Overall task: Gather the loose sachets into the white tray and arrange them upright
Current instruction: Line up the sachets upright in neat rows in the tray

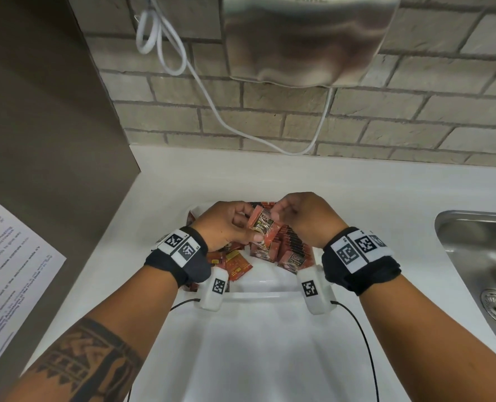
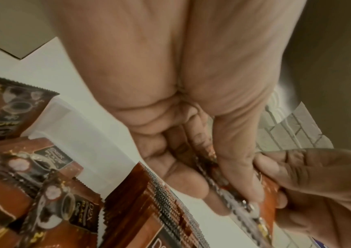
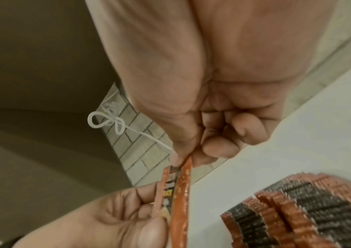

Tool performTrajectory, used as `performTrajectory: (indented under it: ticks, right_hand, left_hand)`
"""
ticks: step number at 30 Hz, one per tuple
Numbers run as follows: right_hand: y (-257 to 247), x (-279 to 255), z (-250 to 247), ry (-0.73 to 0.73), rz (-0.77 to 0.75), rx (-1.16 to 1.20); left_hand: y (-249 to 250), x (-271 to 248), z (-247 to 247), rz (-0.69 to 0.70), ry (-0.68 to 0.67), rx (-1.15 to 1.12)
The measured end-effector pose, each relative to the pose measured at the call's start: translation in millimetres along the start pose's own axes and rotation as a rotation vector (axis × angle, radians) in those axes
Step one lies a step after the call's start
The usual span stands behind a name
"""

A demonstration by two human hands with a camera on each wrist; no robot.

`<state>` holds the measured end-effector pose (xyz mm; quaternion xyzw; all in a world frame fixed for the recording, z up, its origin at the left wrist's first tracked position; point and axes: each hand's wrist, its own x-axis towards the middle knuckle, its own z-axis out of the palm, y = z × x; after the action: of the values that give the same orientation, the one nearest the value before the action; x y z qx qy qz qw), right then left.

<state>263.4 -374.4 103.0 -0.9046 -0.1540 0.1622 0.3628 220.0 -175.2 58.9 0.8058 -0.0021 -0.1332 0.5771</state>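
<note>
**Sachets held between both hands above a white tray**

A small stack of red-brown sachets [image 1: 263, 227] is held in the air between two hands, directly above a white tray [image 1: 258, 282] that sits on a white counter [image 1: 371, 192]. The lower part of the stack is gripped by the left hand [image 1: 226, 227], with the thumb pressed on the front and the fingers curled behind. The upper edge is pinched by the right hand [image 1: 302, 216] between thumb and forefinger, while its other fingers are curled into the palm. In the right wrist view the held sachets [image 3: 178, 201] are seen edge-on, and more than one packet can be made out; the exact count cannot be told.

Inside the tray, on its right side, a row of sachets [image 1: 291, 245] is stood upright and packed closely together, with serrated top edges showing. On the left side of the tray, under the left wrist, several loose sachets [image 1: 235, 264] are lying flat or tilted. In the left wrist view these loose packets [image 2: 32, 167] are seen overlapping one another.

A steel sink [image 1: 484, 256] is set into the counter to the right. A brick wall [image 1: 386, 117] is seen behind, with a metal hand dryer [image 1: 304, 39] mounted on it and a white cable [image 1: 212, 105] hanging down. A printed sheet [image 1: 5, 265] is seen at the left.
</note>
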Motion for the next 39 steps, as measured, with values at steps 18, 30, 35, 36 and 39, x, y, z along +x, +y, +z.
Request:
performTrajectory:
  ticks: [18,30,35,36,39]
  right_hand:
    - [23,13,40,-0.111,0.042,-0.385]
    - [27,28,46,-0.092,0.08,-0.462]
    - [28,22,37,-0.133,-0.024,-0.495]
    - [29,23,37,-0.129,-0.028,-0.477]
    - [33,24,38,-0.106,-0.029,-0.434]
  left_hand:
    - [4,6,22,-0.294,-0.453,0.865]
    - [-18,46,44,-0.447,-0.559,0.927]
    - [-8,43,44,-0.421,-0.601,0.947]
    - [-9,44,44,-0.427,-0.602,0.944]
    - [-10,43,43,-0.448,-0.582,0.926]
